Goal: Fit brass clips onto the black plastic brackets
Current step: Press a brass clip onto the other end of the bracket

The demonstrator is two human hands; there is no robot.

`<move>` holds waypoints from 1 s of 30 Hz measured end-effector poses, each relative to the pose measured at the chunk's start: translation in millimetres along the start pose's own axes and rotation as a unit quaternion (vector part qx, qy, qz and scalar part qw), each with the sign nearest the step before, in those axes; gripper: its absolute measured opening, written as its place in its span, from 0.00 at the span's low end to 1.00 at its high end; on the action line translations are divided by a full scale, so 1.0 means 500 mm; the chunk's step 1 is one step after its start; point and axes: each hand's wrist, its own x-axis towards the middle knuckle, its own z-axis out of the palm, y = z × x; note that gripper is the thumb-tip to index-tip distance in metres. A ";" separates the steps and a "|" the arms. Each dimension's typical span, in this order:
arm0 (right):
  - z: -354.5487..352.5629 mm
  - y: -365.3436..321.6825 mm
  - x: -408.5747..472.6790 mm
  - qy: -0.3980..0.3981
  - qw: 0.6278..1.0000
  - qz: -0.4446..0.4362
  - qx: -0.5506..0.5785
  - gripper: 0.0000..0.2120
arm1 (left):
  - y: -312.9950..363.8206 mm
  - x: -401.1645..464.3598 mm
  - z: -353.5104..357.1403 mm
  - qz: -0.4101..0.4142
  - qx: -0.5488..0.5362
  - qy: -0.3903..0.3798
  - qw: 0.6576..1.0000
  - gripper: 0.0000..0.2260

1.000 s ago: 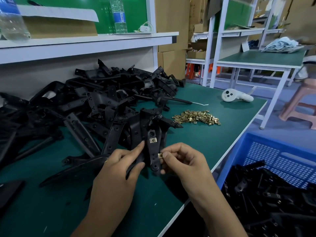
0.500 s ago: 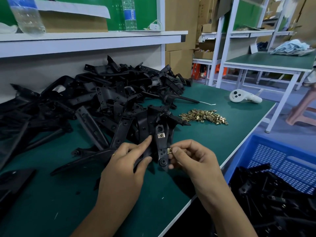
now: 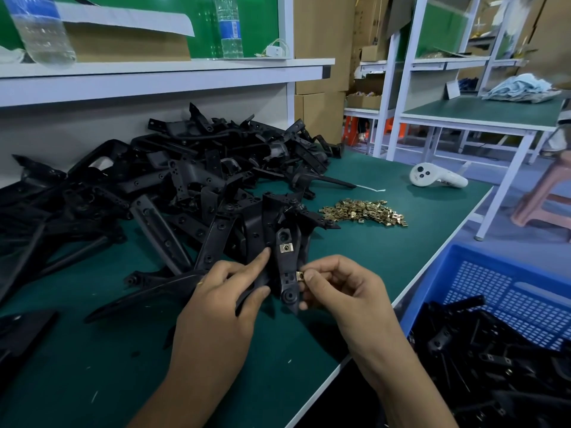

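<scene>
While the left hand (image 3: 222, 291) grips a matte black plastic bracket (image 3: 285, 270) upright over the green mat (image 3: 364, 264), index finger stretched along its ribbed arm, the right hand (image 3: 336, 288) pinches a small shiny brass clip (image 3: 299, 275) against the bracket's right edge. Another square brass clip (image 3: 284, 248) already sits higher on that arm. Behind lies a tangled heap of brackets (image 3: 173, 186); to the right, a loose pile of clips (image 3: 364, 211). Farther right lies a white controller (image 3: 435, 179), and near right a perforated blue crate (image 3: 509, 304) holds more black parts.
</scene>
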 end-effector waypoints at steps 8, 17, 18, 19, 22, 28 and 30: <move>-0.013 -0.002 -0.004 -0.050 0.997 -0.022 -0.045 0.03 | 0.011 -0.004 -0.006 0.006 0.022 0.003 1.000 0.25; -0.036 -0.011 -0.005 -0.119 0.990 0.046 0.060 0.09 | 0.014 -0.006 -0.007 0.034 -0.028 -0.019 0.999 0.26; -0.037 -0.012 -0.005 -0.127 0.987 0.059 0.078 0.11 | 0.015 -0.005 -0.008 0.042 -0.031 -0.025 0.998 0.24; -0.037 -0.012 -0.005 -0.135 0.984 0.069 0.089 0.13 | 0.016 -0.004 -0.009 0.046 -0.032 -0.029 0.998 0.23; -0.036 -0.011 -0.004 -0.140 0.983 0.077 0.092 0.09 | 0.020 -0.002 -0.012 0.048 -0.024 -0.028 0.998 0.23; -0.024 -0.008 -0.003 -0.132 0.985 0.079 0.079 0.06 | 0.015 -0.007 -0.010 0.044 -0.012 -0.024 0.999 0.25; -0.016 -0.009 -0.002 -0.139 0.984 0.089 0.073 0.09 | 0.017 -0.009 -0.009 0.046 -0.001 -0.030 0.998 0.27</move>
